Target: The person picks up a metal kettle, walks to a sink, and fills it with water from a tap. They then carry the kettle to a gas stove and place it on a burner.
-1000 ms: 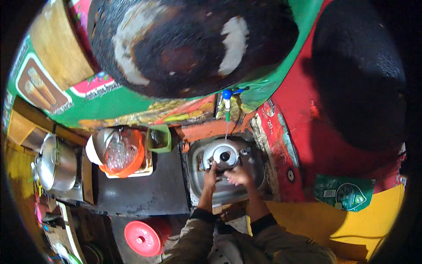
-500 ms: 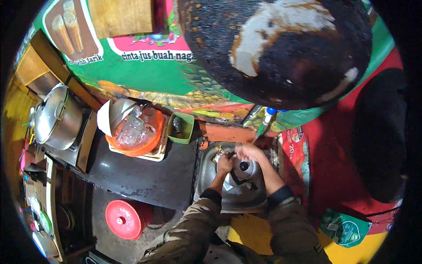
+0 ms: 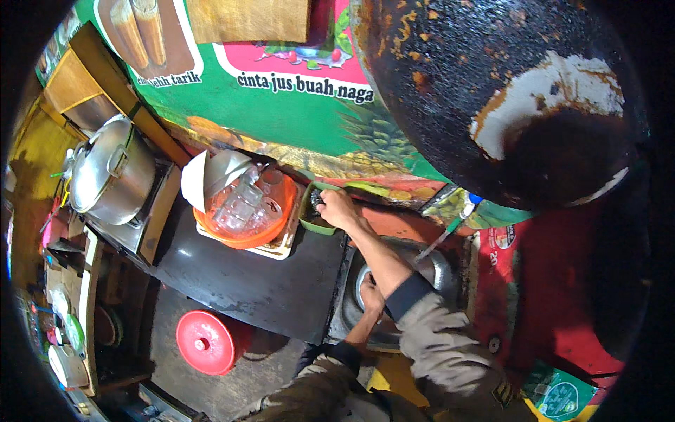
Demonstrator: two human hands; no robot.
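Note:
My right hand (image 3: 337,209) reaches into a green square tub (image 3: 320,226) beside the sink. Its fingers close on a dark, shiny scouring pad (image 3: 314,200) there. Below that outstretched arm, my left hand (image 3: 371,294) is curled at the side of a silver metal kettle (image 3: 361,273) in the sink. It seems to grip the kettle, though the exact hold is hidden. My right forearm covers much of the kettle. The steel sink (image 3: 339,309) surrounds it, with its basin partly hidden by my arms.
Left of the tub, an orange basin (image 3: 252,240) of clear glasses stands on a white tray (image 3: 280,251). A large lidded pot (image 3: 116,176) is farther left. A red lidded bucket (image 3: 204,342) stands below the dark counter (image 3: 232,271). A big blackened wok (image 3: 436,77) hangs at upper right.
My right hand has left the kettle and moved left to the green tub, closing on the scouring pad. My left hand has stayed at the kettle, lower now. The whole view has shifted.

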